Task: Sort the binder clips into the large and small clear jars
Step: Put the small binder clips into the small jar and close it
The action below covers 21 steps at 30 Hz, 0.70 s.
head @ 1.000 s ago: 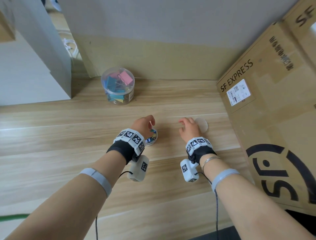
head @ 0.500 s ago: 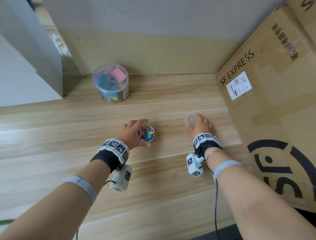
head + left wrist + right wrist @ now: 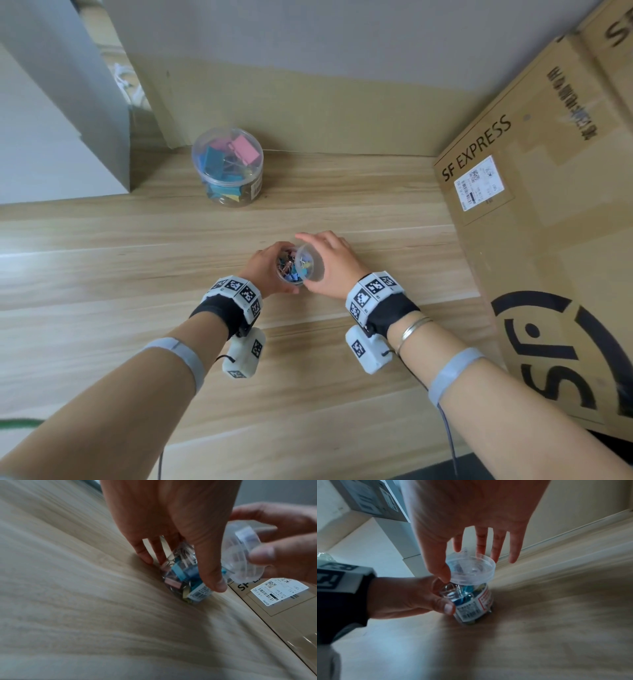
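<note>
A small clear jar (image 3: 287, 269) full of little coloured binder clips stands on the wooden table (image 3: 102, 274). My left hand (image 3: 270, 263) grips it from the left, thumb on its labelled side (image 3: 199, 595). My right hand (image 3: 325, 262) pinches the small clear lid (image 3: 310, 262) by its rim and holds it tilted over the jar's mouth; the right wrist view shows the lid (image 3: 471, 572) partly above the jar (image 3: 471, 605). The large clear jar (image 3: 227, 168), with big pink, blue and yellow clips inside, stands apart at the back left.
A big SF EXPRESS cardboard box (image 3: 548, 240) leans along the table's right side, close to my right arm. A grey-white box (image 3: 51, 120) stands at the back left. A wall closes off the table's far edge.
My right hand picked the lid up from the table on the right and carried it left over the small jar. My left hand has kept hold of the jar.
</note>
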{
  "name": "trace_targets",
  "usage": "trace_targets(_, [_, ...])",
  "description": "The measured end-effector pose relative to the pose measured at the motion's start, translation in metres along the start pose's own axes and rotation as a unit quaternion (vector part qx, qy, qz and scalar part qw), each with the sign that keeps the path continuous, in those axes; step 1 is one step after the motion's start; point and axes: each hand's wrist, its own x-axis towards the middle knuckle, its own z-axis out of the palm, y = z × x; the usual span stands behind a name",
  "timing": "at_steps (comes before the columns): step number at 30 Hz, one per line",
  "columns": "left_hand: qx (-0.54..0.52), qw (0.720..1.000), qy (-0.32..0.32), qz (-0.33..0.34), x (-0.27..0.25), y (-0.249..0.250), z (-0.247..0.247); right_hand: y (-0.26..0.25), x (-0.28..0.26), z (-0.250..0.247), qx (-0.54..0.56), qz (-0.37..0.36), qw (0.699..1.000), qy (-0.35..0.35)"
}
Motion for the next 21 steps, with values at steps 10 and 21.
trace_targets(10, [-0.021, 1.000, -0.009, -0.016, -0.002, 0.001, -0.004, -0.014, 0.009, -0.012, 0.062, -0.007, 0.991, 0.118])
trace_targets(21, [0.053, 0.998, -0.038, -0.021, 0.004, 0.002, -0.008, -0.003, 0.012, 0.012, 0.013, -0.041, 0.999, 0.025])
